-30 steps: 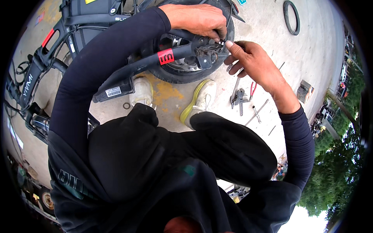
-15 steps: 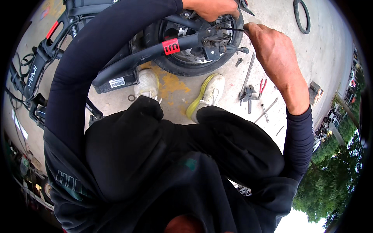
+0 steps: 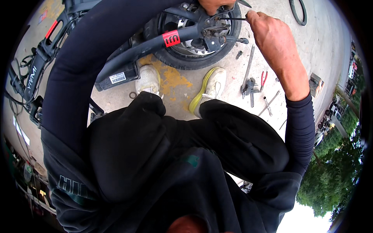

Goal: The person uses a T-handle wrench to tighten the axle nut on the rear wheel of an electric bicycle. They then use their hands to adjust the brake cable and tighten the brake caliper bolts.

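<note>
Between the closed fingers of my right hand point(image 3: 270, 37) is a thin dark rod-like tool point(image 3: 235, 19); its grip end is hidden. The rod's other end meets the hub area of a small black-tyred wheel point(image 3: 186, 63). My left hand point(image 3: 216, 4), cut by the upper edge, reaches over the wheel with bent fingers. What they grip cannot be made out; a pointed dark piece point(image 3: 244, 3) juts out beside them. The wheel sits in a dark frame arm point(image 3: 143, 49) with a red band, and a peg-like part point(image 3: 236, 40) sticks out below the hub.
Red-handled pliers point(image 3: 264, 80), a long metal tool with a clamp-like body point(image 3: 249, 86) and a cross-shaped wrench point(image 3: 268, 105) lie right of my shoes point(image 3: 215, 83). A black box point(image 3: 116, 79) lies under the frame arm. Farther off are a black tyre-like ring point(image 3: 298, 14) and a small carton point(image 3: 316, 84).
The view has shifted slightly, so the wheel and my hands sit higher and less of my left hand shows. The rod stays at the hub.
</note>
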Available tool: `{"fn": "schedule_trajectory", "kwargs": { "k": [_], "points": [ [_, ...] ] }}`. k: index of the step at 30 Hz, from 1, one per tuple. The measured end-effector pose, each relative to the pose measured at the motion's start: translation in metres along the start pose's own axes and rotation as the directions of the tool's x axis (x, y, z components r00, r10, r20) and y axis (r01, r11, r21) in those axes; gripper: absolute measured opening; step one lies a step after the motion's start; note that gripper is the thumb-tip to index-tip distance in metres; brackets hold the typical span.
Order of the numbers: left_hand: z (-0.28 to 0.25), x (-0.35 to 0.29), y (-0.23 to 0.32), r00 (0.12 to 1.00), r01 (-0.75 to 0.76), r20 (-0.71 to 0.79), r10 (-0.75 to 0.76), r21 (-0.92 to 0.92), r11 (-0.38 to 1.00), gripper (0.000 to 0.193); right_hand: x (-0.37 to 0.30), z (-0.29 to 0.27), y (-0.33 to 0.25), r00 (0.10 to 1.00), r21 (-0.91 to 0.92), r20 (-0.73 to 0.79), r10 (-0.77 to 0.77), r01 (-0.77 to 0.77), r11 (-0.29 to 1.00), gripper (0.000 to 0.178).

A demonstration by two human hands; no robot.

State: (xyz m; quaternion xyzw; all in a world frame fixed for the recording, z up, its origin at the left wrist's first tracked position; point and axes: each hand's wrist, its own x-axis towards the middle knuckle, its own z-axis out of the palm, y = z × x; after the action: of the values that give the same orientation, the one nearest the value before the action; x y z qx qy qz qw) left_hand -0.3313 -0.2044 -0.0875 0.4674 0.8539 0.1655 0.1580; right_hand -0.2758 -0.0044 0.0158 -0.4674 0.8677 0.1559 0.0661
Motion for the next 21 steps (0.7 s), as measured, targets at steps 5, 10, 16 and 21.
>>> {"fn": "schedule_trajectory", "kwargs": {
  "k": [5,10,16,21],
  "points": [
    [0.000,-0.011,0.000,0.999,0.029,-0.012,-0.030,-0.043,0.999,0.024,-0.004,0.003,-0.016,0.998,0.028,-0.058,0.004,-0.003,1.000,0.005],
    [-0.008,-0.015,0.003,1.000,0.020,-0.019,-0.022,-0.082,0.996,0.025,-0.013,0.004,-0.018,0.998,0.125,0.003,0.069,-0.068,0.990,0.010],
    [-0.003,-0.012,0.002,0.999,-0.015,-0.049,0.010,-0.097,0.995,0.024,-0.002,0.001,-0.015,0.945,0.621,0.233,0.228,-0.326,0.713,0.025],
    [-0.003,-0.014,-0.001,0.998,-0.021,-0.058,0.015,-0.102,0.995,0.024,-0.003,-0.005,-0.021,0.871,0.827,0.369,0.324,-0.466,0.313,0.033]
  ]
}}
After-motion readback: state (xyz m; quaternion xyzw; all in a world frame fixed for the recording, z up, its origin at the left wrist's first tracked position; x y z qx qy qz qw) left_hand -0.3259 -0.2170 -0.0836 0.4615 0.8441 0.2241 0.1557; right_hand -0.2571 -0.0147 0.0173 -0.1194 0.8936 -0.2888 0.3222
